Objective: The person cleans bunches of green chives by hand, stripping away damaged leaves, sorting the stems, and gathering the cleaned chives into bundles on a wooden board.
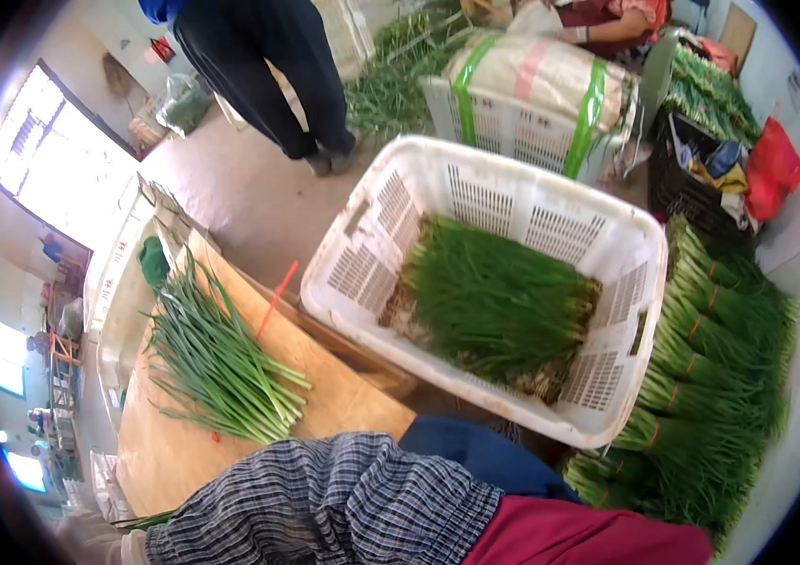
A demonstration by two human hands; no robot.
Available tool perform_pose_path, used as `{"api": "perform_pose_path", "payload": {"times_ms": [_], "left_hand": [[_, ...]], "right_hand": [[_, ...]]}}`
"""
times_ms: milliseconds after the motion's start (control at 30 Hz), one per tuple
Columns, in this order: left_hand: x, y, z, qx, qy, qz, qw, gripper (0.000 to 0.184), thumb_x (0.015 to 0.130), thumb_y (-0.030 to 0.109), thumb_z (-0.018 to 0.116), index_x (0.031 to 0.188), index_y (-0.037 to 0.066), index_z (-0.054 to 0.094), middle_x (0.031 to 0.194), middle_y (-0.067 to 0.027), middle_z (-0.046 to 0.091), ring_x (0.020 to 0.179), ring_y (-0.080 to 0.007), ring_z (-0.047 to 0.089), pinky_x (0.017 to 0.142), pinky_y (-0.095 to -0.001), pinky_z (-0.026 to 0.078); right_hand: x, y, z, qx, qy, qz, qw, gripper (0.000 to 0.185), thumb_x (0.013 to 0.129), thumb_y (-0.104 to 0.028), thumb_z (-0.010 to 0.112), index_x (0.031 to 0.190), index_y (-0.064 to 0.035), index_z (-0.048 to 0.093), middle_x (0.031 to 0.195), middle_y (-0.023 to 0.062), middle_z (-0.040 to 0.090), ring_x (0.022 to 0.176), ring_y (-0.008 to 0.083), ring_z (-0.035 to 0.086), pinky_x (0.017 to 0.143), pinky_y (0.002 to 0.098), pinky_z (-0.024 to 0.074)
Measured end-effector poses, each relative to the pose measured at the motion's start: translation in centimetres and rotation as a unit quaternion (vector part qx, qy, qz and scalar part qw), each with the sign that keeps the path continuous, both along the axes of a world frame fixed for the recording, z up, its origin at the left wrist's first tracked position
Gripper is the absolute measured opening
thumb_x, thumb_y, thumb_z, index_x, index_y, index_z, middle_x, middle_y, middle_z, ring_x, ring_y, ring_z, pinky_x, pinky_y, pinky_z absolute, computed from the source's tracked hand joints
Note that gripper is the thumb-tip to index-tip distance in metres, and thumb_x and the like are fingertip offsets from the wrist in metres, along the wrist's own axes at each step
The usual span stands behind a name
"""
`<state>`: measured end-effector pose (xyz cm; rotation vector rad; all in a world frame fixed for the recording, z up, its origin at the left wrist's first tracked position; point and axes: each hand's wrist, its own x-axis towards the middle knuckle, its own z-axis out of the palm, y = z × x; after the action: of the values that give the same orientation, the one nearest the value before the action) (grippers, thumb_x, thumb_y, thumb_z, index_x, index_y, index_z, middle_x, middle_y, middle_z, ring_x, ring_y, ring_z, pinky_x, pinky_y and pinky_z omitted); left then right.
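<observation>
My right arm, in a checked oversleeve, reaches across the bottom of the view to the left. At its end, my right hand (89, 540) shows as a pale, blurred shape at the dark rim, with the fingers not readable. A few green leaves (148, 519) stick out beside its wrist. Just beyond the sleeve, a loose bunch of Chinese chives (221, 363) lies on the wooden board (348, 405), pale stalk ends toward the right. A red strip (278, 298) sticks up by the board's far edge. My left hand is out of view.
A white plastic crate (480, 155) holding green chives (499, 292) stands past the board. Banded bunches (692, 377) are stacked along the right wall. Behind are a strapped crate (532, 104) and a black crate (692, 193). One person (259, 66) stands; another (612, 28) is at the back.
</observation>
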<state>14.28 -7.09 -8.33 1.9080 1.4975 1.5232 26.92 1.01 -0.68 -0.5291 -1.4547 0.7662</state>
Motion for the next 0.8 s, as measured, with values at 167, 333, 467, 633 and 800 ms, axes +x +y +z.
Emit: {"api": "perform_pose_path", "payload": {"times_ms": [167, 333, 467, 633, 800], "left_hand": [[-1.8, 0.0, 0.3, 0.015, 0.024, 0.014, 0.999, 0.057, 0.073, 0.010, 0.067, 0.122, -0.009, 0.044, 0.120, -0.0176, 0.050, 0.103, -0.0254, 0.048, 0.091, -0.0365, 0.037], [-2.4, -0.2, 0.4, 0.000, -0.089, -0.036, 0.995, 0.063, 0.073, 0.008, 0.063, 0.129, -0.006, 0.036, 0.124, -0.0177, 0.047, 0.108, -0.0268, 0.046, 0.095, -0.0350, 0.034], [-3.2, -1.5, 1.6, 0.035, -0.087, -0.024, 0.995, 0.051, 0.080, 0.006, 0.055, 0.126, -0.007, 0.039, 0.127, -0.0193, 0.044, 0.114, -0.0281, 0.043, 0.098, -0.0358, 0.031], [-11.3, -4.3, -1.2, 0.212, 0.157, 0.084, 0.961, 0.033, 0.093, 0.020, 0.038, 0.110, -0.001, 0.055, 0.115, -0.0208, 0.052, 0.105, -0.0319, 0.053, 0.086, -0.0430, 0.047], [-16.0, -9.9, -5.4, 0.060, -0.138, 0.194, 0.969, 0.039, 0.090, 0.024, 0.044, 0.111, -0.008, 0.052, 0.108, -0.0182, 0.056, 0.098, -0.0295, 0.055, 0.090, -0.0398, 0.044]], "right_hand": [[-0.1, -0.7, 0.8, 0.017, 0.016, -0.011, 1.000, 0.015, 0.064, -0.021, 0.059, 0.066, -0.0073, 0.062, 0.059, 0.0122, 0.059, 0.059, 0.0283, 0.061, 0.054, 0.0375, 0.0479], [-6.5, 0.6, 1.5, -0.022, -0.001, 0.025, 0.999, 0.017, 0.069, -0.002, 0.051, 0.085, -0.0004, 0.057, 0.068, 0.0181, 0.058, 0.073, 0.0350, 0.059, 0.060, 0.0402, 0.0440], [-6.8, -0.3, 2.7, -0.027, -0.076, 0.078, 0.994, 0.018, 0.077, -0.001, 0.043, 0.093, -0.0006, 0.052, 0.078, 0.0179, 0.052, 0.080, 0.0320, 0.052, 0.071, 0.0361, 0.0423], [-17.8, 3.0, 2.7, 0.044, 0.104, -0.056, 0.992, 0.015, 0.076, -0.001, 0.047, 0.089, 0.0002, 0.053, 0.076, 0.0198, 0.052, 0.075, 0.0346, 0.053, 0.068, 0.0404, 0.0425], [-19.9, 1.8, 5.6, 0.014, 0.003, -0.036, 0.999, 0.011, 0.072, -0.004, 0.052, 0.081, -0.0002, 0.057, 0.073, 0.0178, 0.055, 0.071, 0.0346, 0.055, 0.064, 0.0403, 0.0441]]}}
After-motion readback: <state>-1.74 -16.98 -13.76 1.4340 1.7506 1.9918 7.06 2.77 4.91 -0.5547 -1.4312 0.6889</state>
